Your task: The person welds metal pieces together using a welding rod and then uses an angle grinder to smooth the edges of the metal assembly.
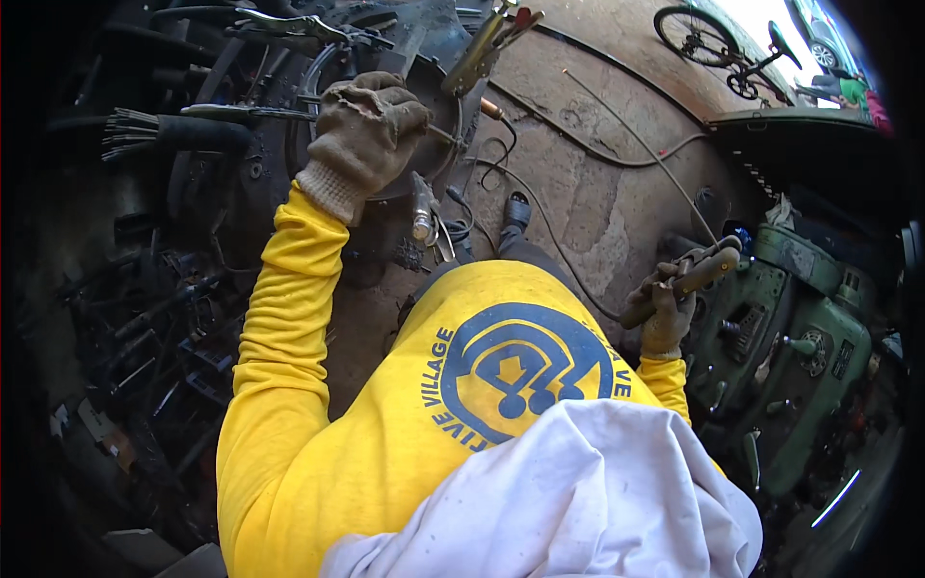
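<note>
head view, looking down over a yellow long-sleeved shirt point(318, 424) and a white cloth point(578, 501) bunched at six o'clock. the left hand point(371, 130), in a worn tan work glove, sits at about eleven o'clock with its fingers point(400, 106) curled closed over a thin metal rod point(246, 113) that runs out toward nine o'clock across a dark round metal part point(438, 144); the rod lies on that part's rim, and the hand rests against it. just beside the hand, toward five o'clock, a small silvery cylinder point(422, 217) hangs among loose wires. the right hand point(670, 313), also gloved, is at about three o'clock, well apart from the left, its fingers point(660, 289) wrapped tight around the handle of a brown-handled tool point(689, 279) that points up toward two o'clock. near it at four o'clock stands a green machine point(809, 337) with levers and knobs. a cable point(578, 144) snakes over the stained concrete floor point(597, 202) at one o'clock, and a bicycle point(727, 48) stands farther off at the upper right. dark scrap metal point(145, 308) fills the nine o'clock side.
</note>
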Demonstrator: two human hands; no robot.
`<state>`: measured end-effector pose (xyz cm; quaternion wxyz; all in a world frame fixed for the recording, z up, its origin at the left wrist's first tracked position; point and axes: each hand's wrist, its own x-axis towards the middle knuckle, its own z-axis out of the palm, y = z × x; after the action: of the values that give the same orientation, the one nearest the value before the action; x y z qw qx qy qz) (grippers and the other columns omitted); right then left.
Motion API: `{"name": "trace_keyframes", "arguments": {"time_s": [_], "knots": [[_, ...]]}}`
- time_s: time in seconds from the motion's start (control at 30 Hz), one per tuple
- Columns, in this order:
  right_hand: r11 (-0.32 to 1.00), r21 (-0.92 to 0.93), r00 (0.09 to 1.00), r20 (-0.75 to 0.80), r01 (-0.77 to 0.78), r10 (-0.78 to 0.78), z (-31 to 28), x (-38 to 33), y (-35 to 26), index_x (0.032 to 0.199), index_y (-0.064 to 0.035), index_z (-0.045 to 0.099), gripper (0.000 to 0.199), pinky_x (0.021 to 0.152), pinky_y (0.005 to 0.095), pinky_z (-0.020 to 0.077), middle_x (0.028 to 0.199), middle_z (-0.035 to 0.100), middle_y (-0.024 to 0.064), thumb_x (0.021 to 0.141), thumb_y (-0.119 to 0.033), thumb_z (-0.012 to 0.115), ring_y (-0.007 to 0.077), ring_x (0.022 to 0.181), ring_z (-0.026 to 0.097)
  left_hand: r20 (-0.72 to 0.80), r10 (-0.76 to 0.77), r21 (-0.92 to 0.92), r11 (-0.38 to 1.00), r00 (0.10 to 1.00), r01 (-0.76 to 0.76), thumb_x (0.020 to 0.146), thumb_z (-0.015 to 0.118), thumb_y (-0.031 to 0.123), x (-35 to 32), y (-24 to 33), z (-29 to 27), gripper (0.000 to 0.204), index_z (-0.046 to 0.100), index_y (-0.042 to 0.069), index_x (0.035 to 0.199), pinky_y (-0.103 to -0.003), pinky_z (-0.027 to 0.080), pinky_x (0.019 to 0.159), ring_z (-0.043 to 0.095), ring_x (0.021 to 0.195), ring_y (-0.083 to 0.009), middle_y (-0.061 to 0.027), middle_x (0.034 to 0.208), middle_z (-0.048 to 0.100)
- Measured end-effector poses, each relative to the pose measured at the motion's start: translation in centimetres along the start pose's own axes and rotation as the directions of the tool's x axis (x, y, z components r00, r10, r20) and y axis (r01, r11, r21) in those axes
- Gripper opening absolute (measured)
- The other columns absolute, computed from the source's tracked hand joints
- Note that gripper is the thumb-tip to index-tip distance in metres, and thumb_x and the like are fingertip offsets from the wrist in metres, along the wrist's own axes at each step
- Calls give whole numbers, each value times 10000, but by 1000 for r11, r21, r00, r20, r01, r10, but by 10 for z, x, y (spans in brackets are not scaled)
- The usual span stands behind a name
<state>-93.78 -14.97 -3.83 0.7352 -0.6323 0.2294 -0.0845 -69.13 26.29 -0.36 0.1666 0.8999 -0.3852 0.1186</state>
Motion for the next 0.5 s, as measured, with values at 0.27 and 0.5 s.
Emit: {"name": "trace_keyframes", "arguments": {"time_s": [0.27, 0.5], "knots": [[972, -54, 973, -25, -231, 230, 18, -84, 29, 1172, -39, 578, 341, 595, 284, 523, 802, 639, 69, 855, -68, 699, 156, 624, 619, -15, 18, 73, 997, 1000, -17, 754, 796, 120, -3, -4, 3, 218, 768, 132, 970, -429, 563, 946, 686, 1109, -300, -47, 1047, 763], [967, -29, 967, -12, -254, 253, 36, -82, 35, 1164, -42, 570, 339, 557, 273, 480, 782, 636, 70, 846, -30, 690, 142, 596, 590, 17, 17, 100, 995, 1000, -19, 778, 789, 121, -3, -4, 1, 214, 781, 114, 991, -439, 564, 974, 694, 1131, -318, -68, 1072, 767]]}}
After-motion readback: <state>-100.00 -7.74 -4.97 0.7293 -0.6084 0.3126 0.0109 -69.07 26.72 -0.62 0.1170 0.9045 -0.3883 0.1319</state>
